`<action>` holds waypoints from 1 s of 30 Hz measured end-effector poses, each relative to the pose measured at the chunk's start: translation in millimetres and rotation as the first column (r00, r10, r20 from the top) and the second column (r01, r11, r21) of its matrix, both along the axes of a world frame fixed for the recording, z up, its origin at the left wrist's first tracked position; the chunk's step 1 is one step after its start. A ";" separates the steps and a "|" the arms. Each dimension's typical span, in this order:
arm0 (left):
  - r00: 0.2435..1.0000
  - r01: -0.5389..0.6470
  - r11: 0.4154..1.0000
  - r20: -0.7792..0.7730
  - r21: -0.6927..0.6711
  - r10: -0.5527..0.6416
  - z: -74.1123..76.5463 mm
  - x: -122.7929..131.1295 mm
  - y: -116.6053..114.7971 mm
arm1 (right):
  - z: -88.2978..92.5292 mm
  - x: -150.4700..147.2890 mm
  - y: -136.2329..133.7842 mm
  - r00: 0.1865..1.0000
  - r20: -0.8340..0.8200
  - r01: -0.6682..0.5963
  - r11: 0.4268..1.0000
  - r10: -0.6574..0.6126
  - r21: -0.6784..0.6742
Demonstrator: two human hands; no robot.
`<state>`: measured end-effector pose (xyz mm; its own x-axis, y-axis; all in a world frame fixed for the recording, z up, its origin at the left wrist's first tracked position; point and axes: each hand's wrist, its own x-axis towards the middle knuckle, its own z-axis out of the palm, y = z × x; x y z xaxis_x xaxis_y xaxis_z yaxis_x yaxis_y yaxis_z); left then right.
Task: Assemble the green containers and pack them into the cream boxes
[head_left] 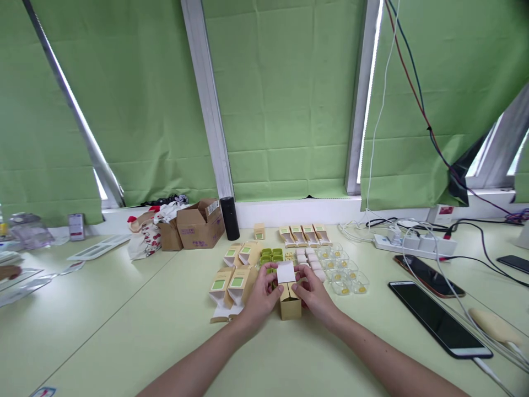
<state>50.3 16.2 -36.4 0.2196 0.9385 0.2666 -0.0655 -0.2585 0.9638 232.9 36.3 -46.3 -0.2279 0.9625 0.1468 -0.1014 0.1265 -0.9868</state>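
A small kraft cardboard box (291, 310) stands upright on the table, its white-lined top flap (285, 272) raised. My left hand (266, 289) grips its left side, and the fingers of my right hand (311, 289) close on the right side. Just left of my hands lie several partly folded kraft boxes (237, 279) with green labels. Beyond my fingers sit green square cups (271, 254), white-pink small pieces (309, 257) and clear plastic cups (343, 263) with yellow bits inside. My left hand partly hides the green cups.
Several more kraft boxes (305, 235) and a closed one (259, 231) stand farther back. At the back left are a brown carton (200, 225) and a black cylinder (230, 218). Phones (438, 318), cables and a power strip (413, 245) occupy the right. Another person's hand (10, 272) shows at far left.
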 end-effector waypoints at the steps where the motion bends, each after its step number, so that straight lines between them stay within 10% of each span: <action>1: 1.000 0.003 1.000 0.004 0.005 -0.003 -0.8 -0.2 0.5 | -0.1 0.0 0.0 1.000 0.000 0.001 1.000 -0.001 0.000; 30: 0.996 -0.055 0.997 -0.070 0.060 0.059 10.2 4.3 -6.9 | 2.9 0.2 -1.5 1.000 0.012 0.027 0.996 -0.028 0.089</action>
<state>54.5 9.3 -26.3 0.1865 0.9335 0.3062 0.0195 -0.3151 0.9489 233.1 34.8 -43.3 -0.2041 0.9518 0.2289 -0.0840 0.2159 -0.9728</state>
